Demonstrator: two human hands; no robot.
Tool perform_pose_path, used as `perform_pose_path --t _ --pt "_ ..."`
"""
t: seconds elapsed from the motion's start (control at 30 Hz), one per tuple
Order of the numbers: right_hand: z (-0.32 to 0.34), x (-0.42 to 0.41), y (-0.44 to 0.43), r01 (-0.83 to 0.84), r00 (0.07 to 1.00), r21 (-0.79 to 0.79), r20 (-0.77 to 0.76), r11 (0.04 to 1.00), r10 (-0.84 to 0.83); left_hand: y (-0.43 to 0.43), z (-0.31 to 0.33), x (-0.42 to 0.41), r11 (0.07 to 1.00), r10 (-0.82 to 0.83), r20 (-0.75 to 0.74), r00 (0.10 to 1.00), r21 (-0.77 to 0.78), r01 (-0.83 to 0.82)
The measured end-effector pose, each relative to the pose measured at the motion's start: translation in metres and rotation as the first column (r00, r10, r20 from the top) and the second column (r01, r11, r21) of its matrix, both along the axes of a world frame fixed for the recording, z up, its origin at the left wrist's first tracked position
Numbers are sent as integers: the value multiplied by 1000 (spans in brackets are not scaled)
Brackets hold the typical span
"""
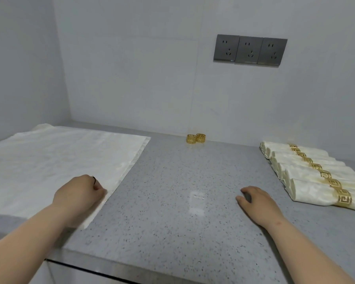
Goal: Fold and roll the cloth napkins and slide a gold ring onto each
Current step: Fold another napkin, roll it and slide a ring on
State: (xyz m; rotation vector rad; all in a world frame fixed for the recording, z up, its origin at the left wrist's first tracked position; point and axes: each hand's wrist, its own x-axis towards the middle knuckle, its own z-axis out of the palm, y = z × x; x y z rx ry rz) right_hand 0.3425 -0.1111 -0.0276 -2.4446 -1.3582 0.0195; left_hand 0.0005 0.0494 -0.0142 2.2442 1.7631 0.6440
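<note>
One napkin [59, 156] spreads leftward from my left grip [80, 193], pinching its right edge; right grip [256, 203] lies slack, empty.

Countertop [172, 181]: grey speckled stone, polished, slight sheen. Flat napkin [59, 160]: cream cloth, faint woven pattern, matt. Loose rings [195, 138]: shiny gold metal, cut-out fretwork.

On your left, a cream flat napkin [59, 160] lies spread open, its hemmed right edge running slantwise toward you. Two loose rings [195, 138], gold and fretwork-patterned, stand side by side at the back, touching. On your right, rolled napkins [307, 173] lie in a tight row, each with a fitted ring [344, 198] around it.
</note>
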Motion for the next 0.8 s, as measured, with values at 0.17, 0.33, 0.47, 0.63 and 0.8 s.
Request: perform_pose_path --t 0.17,0.33,0.47,0.63,0.8 --pt "-1 0 0 -2 1000 10 -14 1000 2 -10 6 -1 991 -129 -19 992 -48 128" --pt "-1 2 0 -7 1000 12 -15 1000 7 -21 6 -23 964 -259 -128 958 -104 246" --pt "-1 1 0 -7 1000 5 -20 1000 7 -31 8 -42 937 -342 -114 933 -122 328" --pt "-2 -1 0 -1 999 6 -35 1000 1 -33 7 -50 922 -385 -48 922 -74 381" --pt "-1 -2 0 2 999 9 -42 1000 -1 -32 8 -48 938 -341 42 939 -45 343"
